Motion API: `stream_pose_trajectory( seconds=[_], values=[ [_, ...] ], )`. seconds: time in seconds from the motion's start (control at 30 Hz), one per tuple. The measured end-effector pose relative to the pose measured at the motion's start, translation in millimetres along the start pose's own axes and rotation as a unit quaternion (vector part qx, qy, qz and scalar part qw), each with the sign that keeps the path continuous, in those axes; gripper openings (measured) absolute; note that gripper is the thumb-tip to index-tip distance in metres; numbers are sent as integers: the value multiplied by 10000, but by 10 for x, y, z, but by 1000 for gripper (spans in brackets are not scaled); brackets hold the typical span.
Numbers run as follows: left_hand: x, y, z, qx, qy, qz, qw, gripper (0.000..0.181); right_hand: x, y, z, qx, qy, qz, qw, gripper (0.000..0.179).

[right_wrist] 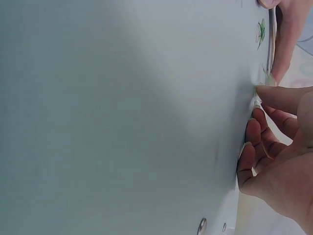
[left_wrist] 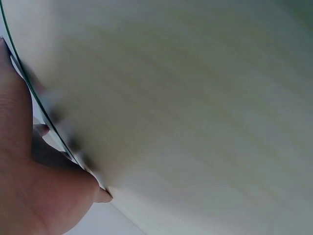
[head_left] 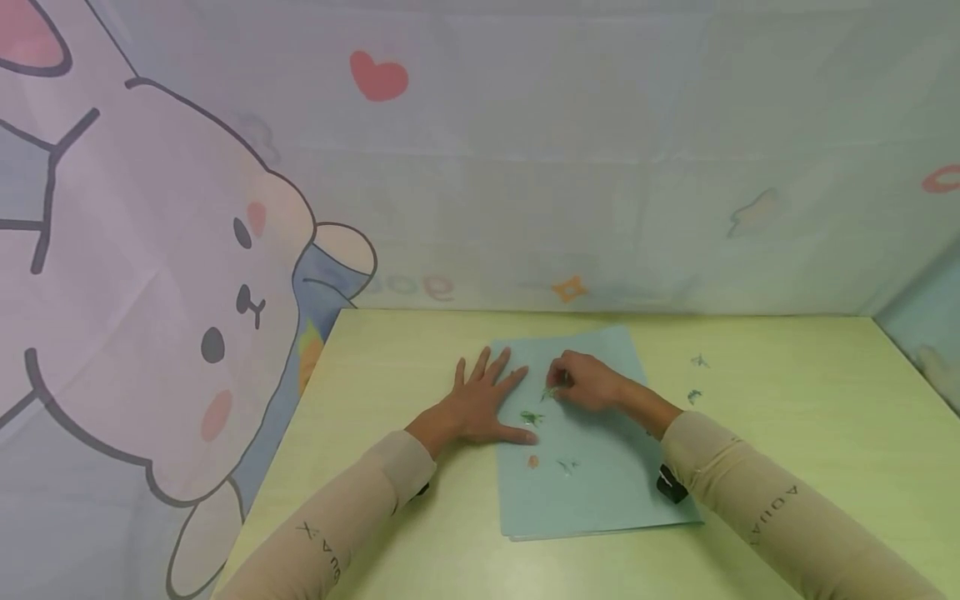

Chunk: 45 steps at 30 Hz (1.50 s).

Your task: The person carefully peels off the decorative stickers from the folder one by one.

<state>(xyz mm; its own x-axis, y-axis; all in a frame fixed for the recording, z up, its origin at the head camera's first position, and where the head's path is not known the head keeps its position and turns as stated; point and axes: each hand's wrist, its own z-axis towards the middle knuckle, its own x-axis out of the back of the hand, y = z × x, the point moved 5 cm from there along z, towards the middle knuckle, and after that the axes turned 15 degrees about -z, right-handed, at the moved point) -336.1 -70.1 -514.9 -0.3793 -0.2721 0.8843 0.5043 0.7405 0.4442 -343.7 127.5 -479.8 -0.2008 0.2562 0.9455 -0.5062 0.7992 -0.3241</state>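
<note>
A light-blue sheet of paper (head_left: 600, 492), seemingly a stack or folder, lies on the table. My left hand (head_left: 480, 404) rests on its left edge, fingers spread. Over the sheet's upper middle, my right hand (head_left: 588, 382) pinches a small clear sticker with a pale green plant print (head_left: 550, 392) between thumb and fingertips, right at the surface. Below it on the sheet are a green leafy sticker (head_left: 532, 417), a small orange sticker (head_left: 533, 461) and a faint grey-green sticker (head_left: 567, 467). In the right wrist view, the leafy sticker (right_wrist: 261, 33) shows beyond the right thumb.
Two small bluish stickers (head_left: 700, 361) (head_left: 694, 397) lie on the pale yellow table (head_left: 810, 417) right of the sheet. A cartoon-printed cloth (head_left: 525, 167) hangs behind the table. Small oval shapes (right_wrist: 202, 226) show low in the right wrist view.
</note>
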Motion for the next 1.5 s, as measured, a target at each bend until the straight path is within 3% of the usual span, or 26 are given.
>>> stream_pose_trajectory(
  seconds=[0.43,0.6,0.97,1.5],
  values=[
    [-1,-5,-5,6,11,45,10000,116,30,5,-26,-25,133,365,9992,7],
    [-5,-21,10,-2,-6,74,10000,116,23,52,-17,-205,126,615,9978,10],
    [40,-30,29,1,-24,-100,9999,116,232,70,-45,-450,449,1142,9914,17],
    [19,-43,45,12,13,-44,10000,115,468,159,-232,-592,776,1110,9890,17]
  ],
)
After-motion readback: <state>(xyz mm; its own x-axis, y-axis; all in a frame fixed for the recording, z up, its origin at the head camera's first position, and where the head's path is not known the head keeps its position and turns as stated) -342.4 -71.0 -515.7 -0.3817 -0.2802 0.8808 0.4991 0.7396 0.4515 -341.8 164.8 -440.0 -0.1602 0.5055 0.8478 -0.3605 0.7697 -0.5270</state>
